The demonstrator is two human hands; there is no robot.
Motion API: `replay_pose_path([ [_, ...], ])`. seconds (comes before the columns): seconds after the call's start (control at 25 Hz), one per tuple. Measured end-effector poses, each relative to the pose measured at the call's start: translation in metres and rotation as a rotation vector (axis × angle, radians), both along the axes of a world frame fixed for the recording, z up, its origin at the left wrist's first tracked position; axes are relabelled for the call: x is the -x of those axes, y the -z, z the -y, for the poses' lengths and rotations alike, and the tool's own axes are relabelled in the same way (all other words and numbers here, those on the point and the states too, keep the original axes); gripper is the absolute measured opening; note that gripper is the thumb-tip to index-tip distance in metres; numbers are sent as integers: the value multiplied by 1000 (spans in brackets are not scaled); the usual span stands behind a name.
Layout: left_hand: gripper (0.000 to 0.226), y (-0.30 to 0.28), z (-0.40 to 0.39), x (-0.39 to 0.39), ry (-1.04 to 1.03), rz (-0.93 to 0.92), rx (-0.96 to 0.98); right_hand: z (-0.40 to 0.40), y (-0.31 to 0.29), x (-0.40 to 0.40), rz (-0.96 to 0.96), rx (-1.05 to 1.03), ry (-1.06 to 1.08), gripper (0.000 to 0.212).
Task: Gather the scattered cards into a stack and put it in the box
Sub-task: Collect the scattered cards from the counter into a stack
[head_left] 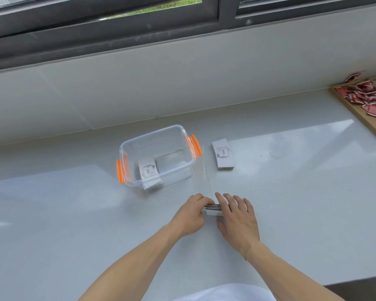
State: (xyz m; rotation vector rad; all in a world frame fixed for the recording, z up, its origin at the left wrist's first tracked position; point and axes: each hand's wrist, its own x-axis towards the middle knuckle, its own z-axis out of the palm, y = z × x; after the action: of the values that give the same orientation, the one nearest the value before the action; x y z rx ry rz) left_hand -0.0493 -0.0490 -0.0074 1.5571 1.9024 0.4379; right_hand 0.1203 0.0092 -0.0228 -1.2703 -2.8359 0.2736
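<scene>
A clear plastic box (189, 157) with orange side latches stands open on the white counter. Inside it, at the near left, lies one stack of white cards (148, 169) with a "love" label. A second such stack (223, 154) lies on the counter just right of the box. Nearer to me, my left hand (190, 215) and my right hand (237, 218) press from either side on a third card stack (214, 210), held on its edge on the counter. Only its dark top edge and white near face show between my fingers.
A thin transparent sheet (204, 170), perhaps the box lid, runs from the box's right side toward my hands. At the far right, a wooden tray (356, 109) holds several red packets. The window wall rises behind the counter; the counter's front edge drops off at bottom right.
</scene>
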Motion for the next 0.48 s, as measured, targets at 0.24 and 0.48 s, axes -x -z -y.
replay_pose_path([
  [0.24, 51, -7, -11, -18, -67, 120, 46, 1, 4, -1, -22, -30, 8, 64],
  [0.48, 39, -10, -19, -30, -107, 132, 67, -2, 8, 1, -80, -26, 24, 43],
])
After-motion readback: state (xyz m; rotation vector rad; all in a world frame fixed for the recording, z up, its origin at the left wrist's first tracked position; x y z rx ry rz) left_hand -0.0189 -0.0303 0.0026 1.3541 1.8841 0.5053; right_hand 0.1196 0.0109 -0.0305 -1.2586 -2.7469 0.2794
